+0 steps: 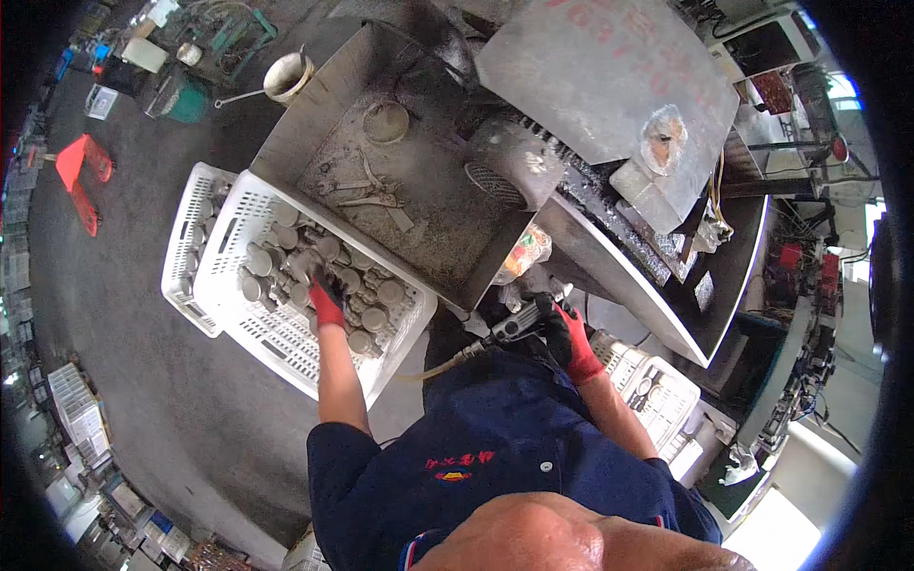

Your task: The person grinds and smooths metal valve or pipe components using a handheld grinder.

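Note:
My left hand (pixel 327 297), in a red and black glove, reaches into a white plastic basket (pixel 276 344) piled with grey metal castings (pixel 371 317). Its fingers close on one casting (pixel 303 265), which is blurred and partly covered by the hand. Close to my body, my right hand (pixel 570 343), gloved the same way, is wrapped around a silver air grinder (pixel 517 324). A yellowish hose (pixel 443 366) runs from the tool toward the lower left. The castings have round, disc-like ends on short stems.
Ahead stands a dusty metal work tray (pixel 428 228) with pliers-like tools (pixel 373 195) and a round cup (pixel 386 123). A second white basket (pixel 186 276) adjoins the first. To the right are a machine with a grey panel (pixel 609 76) and another white basket (pixel 666 395). A red pallet jack (pixel 81 176) stands far left.

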A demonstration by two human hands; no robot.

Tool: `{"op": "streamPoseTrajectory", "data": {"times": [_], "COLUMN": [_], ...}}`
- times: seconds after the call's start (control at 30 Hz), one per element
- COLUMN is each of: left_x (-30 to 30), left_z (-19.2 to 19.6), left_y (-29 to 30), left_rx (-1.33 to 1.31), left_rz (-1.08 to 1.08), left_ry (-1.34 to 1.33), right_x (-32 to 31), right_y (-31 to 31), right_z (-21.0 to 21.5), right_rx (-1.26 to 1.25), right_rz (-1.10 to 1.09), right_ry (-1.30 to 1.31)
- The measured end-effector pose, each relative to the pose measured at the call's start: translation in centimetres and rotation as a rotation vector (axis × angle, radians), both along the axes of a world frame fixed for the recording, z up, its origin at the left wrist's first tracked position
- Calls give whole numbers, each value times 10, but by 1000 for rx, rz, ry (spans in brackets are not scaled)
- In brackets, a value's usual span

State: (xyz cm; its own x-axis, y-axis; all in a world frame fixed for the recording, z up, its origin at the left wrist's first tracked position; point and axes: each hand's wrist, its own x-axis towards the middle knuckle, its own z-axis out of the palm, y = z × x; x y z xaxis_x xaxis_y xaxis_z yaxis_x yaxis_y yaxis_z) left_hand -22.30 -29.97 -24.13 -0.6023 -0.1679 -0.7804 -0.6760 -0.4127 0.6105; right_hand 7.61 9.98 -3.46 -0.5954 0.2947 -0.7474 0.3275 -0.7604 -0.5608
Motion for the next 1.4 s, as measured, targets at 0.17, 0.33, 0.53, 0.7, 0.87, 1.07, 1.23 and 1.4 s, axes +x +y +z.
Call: {"op": "streamPoseTrajectory", "data": {"times": [0.17,0.33,0.53,0.7,0.87,1.07,1.23,1.4], "left_x": [104,139,125,101,98,165,214,203], "left_z": [88,234,312,337,326,358,336,303], "left_y": [-7,134,357,488,516,478,455,408], "left_rx": [-652,-830,-638,-678,-1018,-661,-510,-677], "left_rz": [-333,-720,-1095,-1102,-1096,-1155,-1568,-1598], "left_ry": [538,811,1344,1420,1482,1349,1307,1080], "right_x": [-22,-6,26,51,56,46,26,0], "right_y": [18,57,97,126,156,183,194,262], "right_z": [22,29,4,43,8,27,15,10], "right_rx": [189,388,450,372,423,523,541,830], "right_rz": [201,203,121,-3,-154,-230,-188,-314], "right_ry": [129,262,329,313,336,333,419,99]}}
